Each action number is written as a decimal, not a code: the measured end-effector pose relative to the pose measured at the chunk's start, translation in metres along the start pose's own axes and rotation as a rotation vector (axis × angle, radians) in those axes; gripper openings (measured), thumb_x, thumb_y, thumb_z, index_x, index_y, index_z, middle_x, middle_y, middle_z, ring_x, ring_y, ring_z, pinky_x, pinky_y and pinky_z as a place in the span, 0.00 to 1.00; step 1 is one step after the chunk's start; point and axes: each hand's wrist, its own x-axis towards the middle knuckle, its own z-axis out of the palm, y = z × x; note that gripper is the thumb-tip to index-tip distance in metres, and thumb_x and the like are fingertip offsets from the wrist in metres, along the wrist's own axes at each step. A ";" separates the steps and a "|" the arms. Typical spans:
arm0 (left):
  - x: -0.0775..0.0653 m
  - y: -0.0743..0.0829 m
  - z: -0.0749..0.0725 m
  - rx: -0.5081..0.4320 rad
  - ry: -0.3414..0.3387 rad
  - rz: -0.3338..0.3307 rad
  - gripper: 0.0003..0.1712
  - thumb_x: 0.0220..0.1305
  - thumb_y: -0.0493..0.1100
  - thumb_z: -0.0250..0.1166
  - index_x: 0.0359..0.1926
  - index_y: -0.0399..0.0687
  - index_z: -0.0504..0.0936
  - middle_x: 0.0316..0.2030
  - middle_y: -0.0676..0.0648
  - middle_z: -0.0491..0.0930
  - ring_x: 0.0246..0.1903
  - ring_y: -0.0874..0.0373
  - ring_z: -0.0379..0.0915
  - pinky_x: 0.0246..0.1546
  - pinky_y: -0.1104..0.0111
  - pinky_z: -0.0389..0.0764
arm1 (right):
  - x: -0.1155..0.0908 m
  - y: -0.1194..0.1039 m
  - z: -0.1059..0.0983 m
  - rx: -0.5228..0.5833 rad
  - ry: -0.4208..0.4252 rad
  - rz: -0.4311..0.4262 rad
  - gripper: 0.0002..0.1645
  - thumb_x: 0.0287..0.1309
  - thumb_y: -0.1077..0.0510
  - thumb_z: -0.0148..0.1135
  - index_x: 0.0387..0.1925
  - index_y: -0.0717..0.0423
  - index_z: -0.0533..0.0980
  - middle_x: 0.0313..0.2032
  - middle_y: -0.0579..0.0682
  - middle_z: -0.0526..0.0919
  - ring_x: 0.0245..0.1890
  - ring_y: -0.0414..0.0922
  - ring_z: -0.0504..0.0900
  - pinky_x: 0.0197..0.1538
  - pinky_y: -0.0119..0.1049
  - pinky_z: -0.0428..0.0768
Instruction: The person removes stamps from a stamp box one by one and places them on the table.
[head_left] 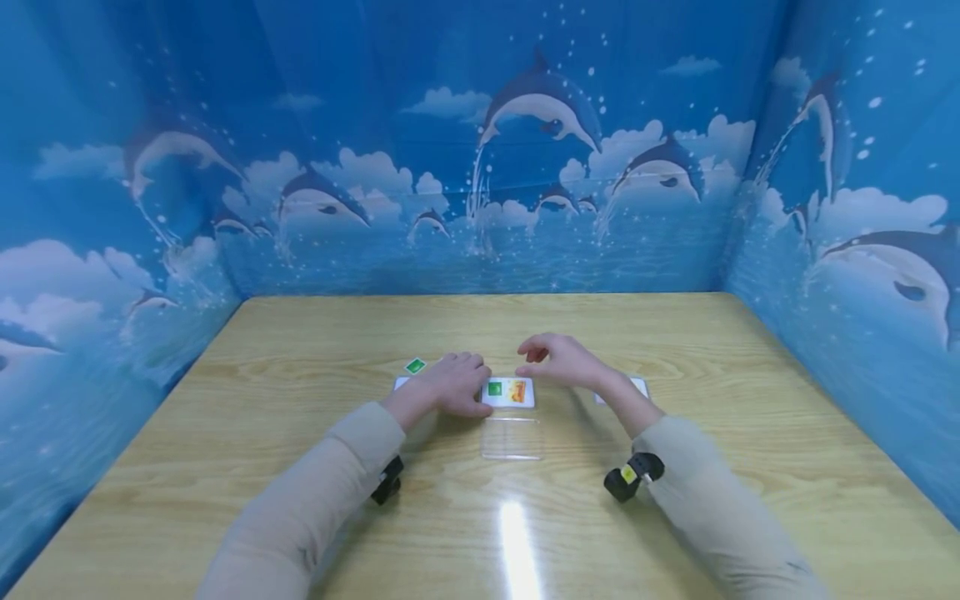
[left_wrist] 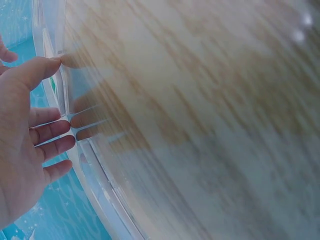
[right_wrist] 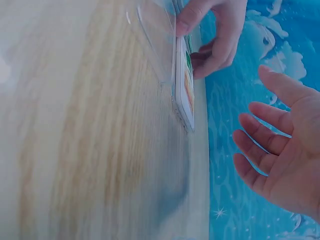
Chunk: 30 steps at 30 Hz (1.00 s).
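Beige sleeves covered your forearms. Your left hand held one end of a white rectangular box, thumb on the near edge, fingers at the far side. Your right hand hovered empty near its other end, fingers loosely bent. The box lay on the wood-grained worktop, just beyond a clear plastic cover; its green-and-orange print was too small to read.

Left sleeve: long, beige, plain cloth, lightly creased. Right sleeve: matching long beige cloth, with small folds. Left camera: black, compact, wrist-worn. Right camera: likewise black, with yellow square label, unreadable from here. Left hand, right hand: bare.
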 end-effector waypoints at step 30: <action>0.003 -0.001 0.005 -0.001 0.007 -0.021 0.38 0.57 0.66 0.58 0.59 0.44 0.70 0.51 0.46 0.70 0.51 0.54 0.65 0.58 0.59 0.63 | 0.008 0.025 0.021 0.192 -0.089 0.096 0.28 0.55 0.49 0.64 0.52 0.63 0.72 0.43 0.53 0.78 0.45 0.48 0.75 0.50 0.43 0.72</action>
